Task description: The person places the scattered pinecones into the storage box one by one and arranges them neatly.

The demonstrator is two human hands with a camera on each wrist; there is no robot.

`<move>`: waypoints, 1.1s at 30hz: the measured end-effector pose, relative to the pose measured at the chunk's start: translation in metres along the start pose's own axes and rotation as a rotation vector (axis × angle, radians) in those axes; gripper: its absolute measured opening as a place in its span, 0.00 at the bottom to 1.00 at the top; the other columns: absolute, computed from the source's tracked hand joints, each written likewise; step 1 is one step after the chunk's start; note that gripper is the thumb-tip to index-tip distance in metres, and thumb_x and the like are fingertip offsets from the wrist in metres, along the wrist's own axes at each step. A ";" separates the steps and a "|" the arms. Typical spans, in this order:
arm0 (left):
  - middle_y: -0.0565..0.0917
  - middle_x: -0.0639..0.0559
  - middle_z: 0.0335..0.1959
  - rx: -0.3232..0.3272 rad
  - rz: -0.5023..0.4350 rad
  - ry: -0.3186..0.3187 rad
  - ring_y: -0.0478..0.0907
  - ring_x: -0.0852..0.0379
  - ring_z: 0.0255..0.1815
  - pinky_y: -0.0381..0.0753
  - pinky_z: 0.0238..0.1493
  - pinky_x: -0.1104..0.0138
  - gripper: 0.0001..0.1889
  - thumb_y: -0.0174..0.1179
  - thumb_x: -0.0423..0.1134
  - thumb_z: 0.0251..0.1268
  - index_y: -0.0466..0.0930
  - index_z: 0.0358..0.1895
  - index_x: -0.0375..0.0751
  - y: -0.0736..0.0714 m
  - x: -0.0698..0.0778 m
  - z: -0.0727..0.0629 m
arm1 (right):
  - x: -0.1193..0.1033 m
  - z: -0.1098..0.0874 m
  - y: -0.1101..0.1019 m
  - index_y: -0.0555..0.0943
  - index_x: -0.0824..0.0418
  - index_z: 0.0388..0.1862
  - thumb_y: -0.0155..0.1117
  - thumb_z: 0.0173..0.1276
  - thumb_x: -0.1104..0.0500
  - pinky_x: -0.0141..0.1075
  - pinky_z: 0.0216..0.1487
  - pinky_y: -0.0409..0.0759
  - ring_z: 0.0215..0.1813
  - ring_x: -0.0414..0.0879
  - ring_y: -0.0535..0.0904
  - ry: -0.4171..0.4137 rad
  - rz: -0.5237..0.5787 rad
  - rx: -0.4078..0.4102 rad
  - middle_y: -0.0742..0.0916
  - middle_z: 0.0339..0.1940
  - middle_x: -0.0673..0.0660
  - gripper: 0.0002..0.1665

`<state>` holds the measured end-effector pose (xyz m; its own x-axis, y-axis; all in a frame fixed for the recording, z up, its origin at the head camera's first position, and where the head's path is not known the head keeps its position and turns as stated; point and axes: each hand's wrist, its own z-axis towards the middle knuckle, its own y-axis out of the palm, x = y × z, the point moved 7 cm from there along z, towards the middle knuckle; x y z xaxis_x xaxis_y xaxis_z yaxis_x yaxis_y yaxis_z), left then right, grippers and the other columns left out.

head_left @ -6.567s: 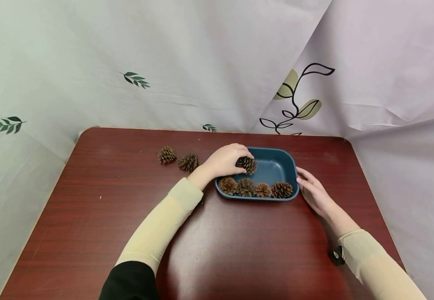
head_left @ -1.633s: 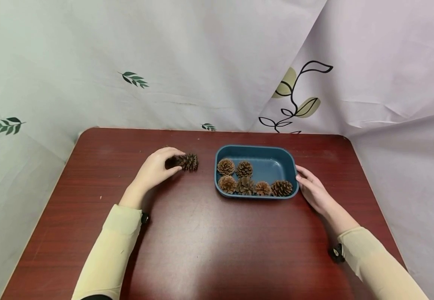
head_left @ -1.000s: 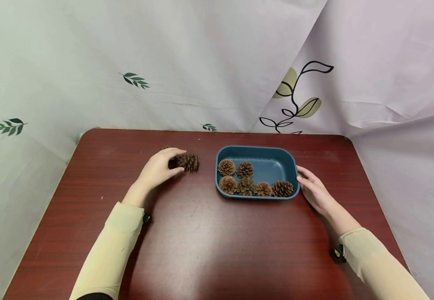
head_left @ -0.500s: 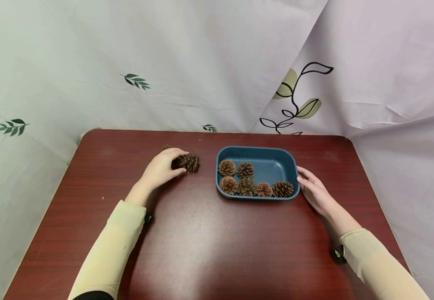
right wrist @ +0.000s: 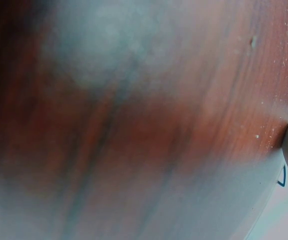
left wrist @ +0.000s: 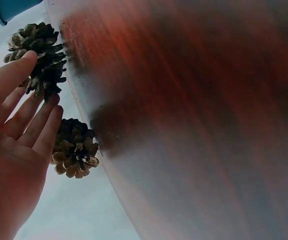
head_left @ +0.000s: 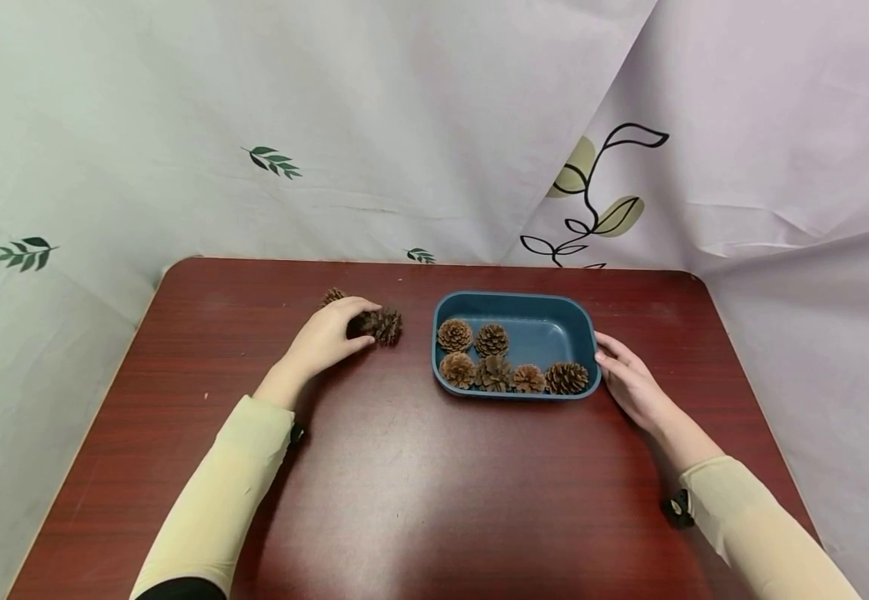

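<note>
My left hand (head_left: 320,338) grips a brown pine cone (head_left: 387,327) on the table, left of a blue tray (head_left: 512,397). In the left wrist view the thumb (left wrist: 13,75) lies across this pine cone (left wrist: 41,37), with the fingers on its other side. A second loose pine cone (head_left: 332,296) shows just behind that hand, partly covered by it in the head view. Straight, relaxed fingers of my right hand (head_left: 632,392) touch the tray's right end. Inside the tray, pine cones (head_left: 492,372) line the near side, and two more (head_left: 455,335) sit behind them at the left.
The dark red wooden table (head_left: 404,500) has rounded back corners. White curtain fabric (head_left: 404,125) with leaf prints hangs behind and beside it. A small black device (head_left: 677,508) sits at my right cuff.
Over several seconds, my left hand let go of a pine cone in the tray and moved left to a loose one. Lately hand and cone shifted slightly right. The right hand stays at the tray.
</note>
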<state>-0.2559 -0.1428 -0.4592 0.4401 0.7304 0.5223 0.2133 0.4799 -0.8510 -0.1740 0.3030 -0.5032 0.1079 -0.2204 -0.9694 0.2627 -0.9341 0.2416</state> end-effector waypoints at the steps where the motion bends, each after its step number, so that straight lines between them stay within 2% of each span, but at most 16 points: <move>1: 0.82 0.40 0.69 0.000 -0.001 0.001 0.76 0.39 0.73 0.75 0.77 0.44 0.27 0.73 0.37 0.69 0.80 0.70 0.39 0.000 0.000 0.000 | 0.000 0.000 0.000 0.75 0.51 0.71 0.43 0.88 0.67 0.21 0.66 0.73 0.64 0.30 0.81 0.000 -0.001 0.001 0.86 0.64 0.41 0.22; 13: 0.84 0.40 0.67 0.019 -0.018 -0.002 0.77 0.39 0.72 0.76 0.76 0.45 0.26 0.74 0.39 0.68 0.81 0.68 0.39 -0.001 0.001 0.001 | 0.000 0.000 0.000 0.75 0.51 0.71 0.44 0.87 0.67 0.21 0.66 0.72 0.64 0.31 0.80 -0.004 -0.003 0.009 0.85 0.64 0.41 0.22; 25: 0.86 0.41 0.62 0.052 -0.081 -0.016 0.81 0.39 0.66 0.81 0.70 0.45 0.24 0.75 0.38 0.66 0.84 0.64 0.39 -0.002 -0.002 0.000 | 0.000 0.000 0.000 0.75 0.50 0.70 0.44 0.87 0.66 0.21 0.66 0.72 0.64 0.30 0.80 0.009 -0.006 0.017 0.85 0.63 0.40 0.22; 33: 0.86 0.41 0.63 0.060 -0.108 -0.018 0.82 0.39 0.65 0.82 0.69 0.47 0.23 0.74 0.37 0.67 0.84 0.64 0.38 -0.003 -0.002 -0.001 | -0.001 0.000 0.001 0.73 0.53 0.72 0.44 0.88 0.66 0.22 0.66 0.73 0.64 0.31 0.80 0.009 -0.012 0.012 0.85 0.63 0.41 0.21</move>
<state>-0.2571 -0.1460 -0.4582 0.4013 0.6815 0.6120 0.2055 0.5842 -0.7852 -0.1741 0.3024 -0.5022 0.1137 -0.2065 -0.9718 0.2522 -0.9401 0.2293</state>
